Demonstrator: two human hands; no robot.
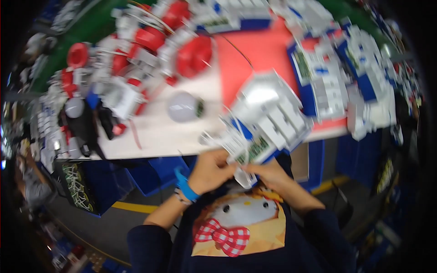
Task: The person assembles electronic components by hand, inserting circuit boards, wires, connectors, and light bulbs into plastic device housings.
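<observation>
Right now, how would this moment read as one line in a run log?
left hand: gripping small clear part | right hand: gripping same part, close to chest | white-and-blue box: above hands at table edge | picture: motion-blurred

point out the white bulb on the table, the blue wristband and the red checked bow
white bulb (183, 107), head view, middle of its round dome
blue wristband (185, 185), head view, band across the left wrist
red checked bow (222, 235), head view, centre knot on the shirt print
</observation>
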